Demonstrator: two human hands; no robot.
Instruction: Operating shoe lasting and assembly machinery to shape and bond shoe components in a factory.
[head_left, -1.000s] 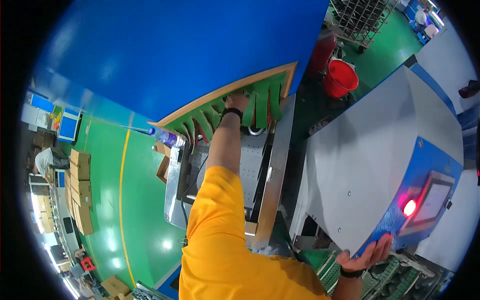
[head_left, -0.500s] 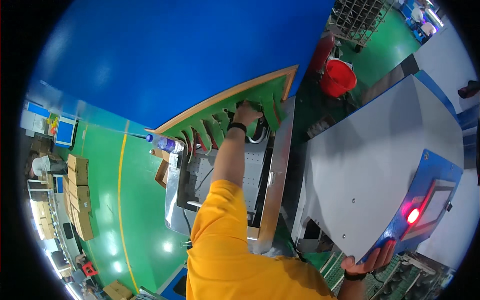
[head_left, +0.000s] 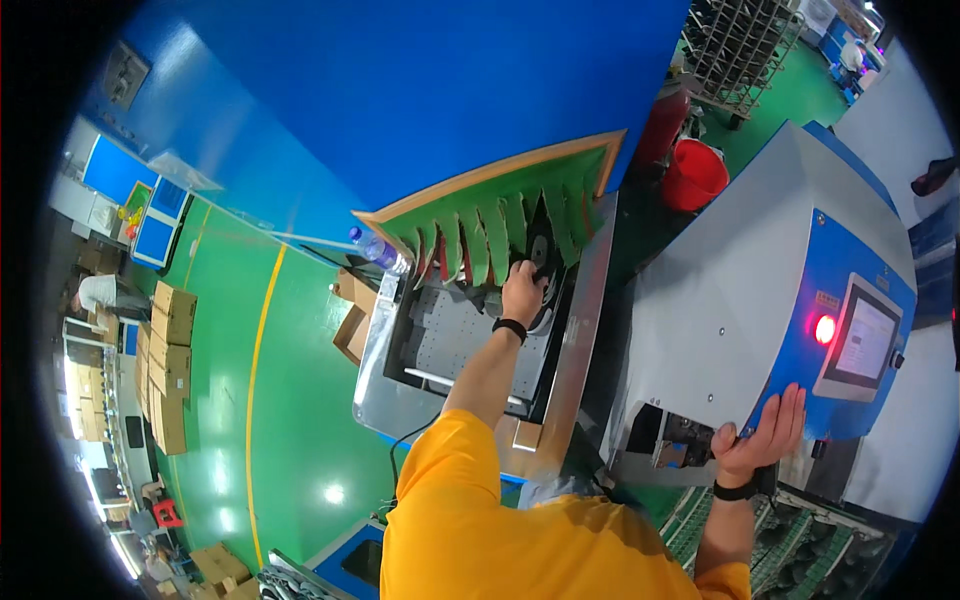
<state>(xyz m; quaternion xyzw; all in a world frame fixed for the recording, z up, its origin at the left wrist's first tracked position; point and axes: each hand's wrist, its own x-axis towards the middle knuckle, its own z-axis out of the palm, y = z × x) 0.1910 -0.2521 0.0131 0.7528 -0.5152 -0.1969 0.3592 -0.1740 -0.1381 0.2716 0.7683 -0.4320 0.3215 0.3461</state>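
Note:
My left hand [head_left: 523, 292] is in front of a curtain of ragged green strips [head_left: 490, 240], on the right side of a metal tray [head_left: 440, 325]. Its fingers are curled on a dark, rounded object [head_left: 543, 250], which partly sticks out between the strips. The hand hides much of that object, and I cannot make out its kind. My right hand [head_left: 762, 440] lies against the lower corner of a grey and blue machine housing [head_left: 700, 310], fingers stretched along its blue panel and thumb apart. Above that hand are a lit red button [head_left: 825, 329] and a screen [head_left: 862, 338].
A large blue cabinet [head_left: 480, 90] rises behind the strips. A plastic bottle [head_left: 375, 248] stands at the tray's left corner. Cardboard boxes [head_left: 168, 345] are stacked at the left. Beyond the machine are a red bucket [head_left: 694, 175] and a wire rack [head_left: 738, 55].
My left hand has drawn back from among the green strips towards me, and the dark object now shows more. My right hand stays on the housing. The whole view has shifted.

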